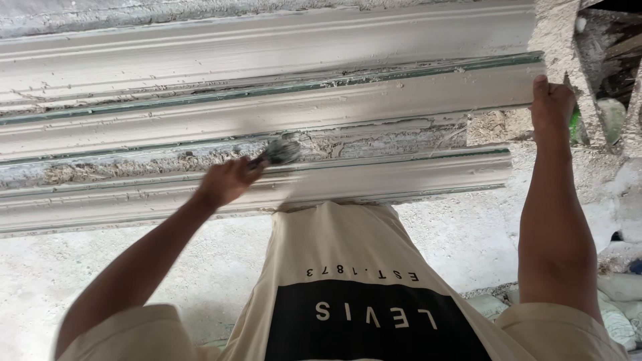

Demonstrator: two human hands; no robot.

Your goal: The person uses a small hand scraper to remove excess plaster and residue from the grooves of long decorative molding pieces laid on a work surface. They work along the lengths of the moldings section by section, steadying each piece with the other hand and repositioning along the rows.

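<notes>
Here my left hand (224, 182) clenches a brush (277, 152) on the grey moulded strips (267, 113) at mid-frame while my right hand (551, 103) grips their end at upper right, so I judge I should next sweep the crusted groove steadily.

The left hand (226, 180) holds a brush (279, 152) against long grey mouldings (200, 127) while the right hand (551, 100) grips a moulding's end.

The long moulding strips (267, 113) look like matt grey-white plaster, smooth on the curves, crumbly and rough along the edges. The brush (279, 152) has plaster-caked bristles. The floor (461, 241) is rough concrete.
</notes>
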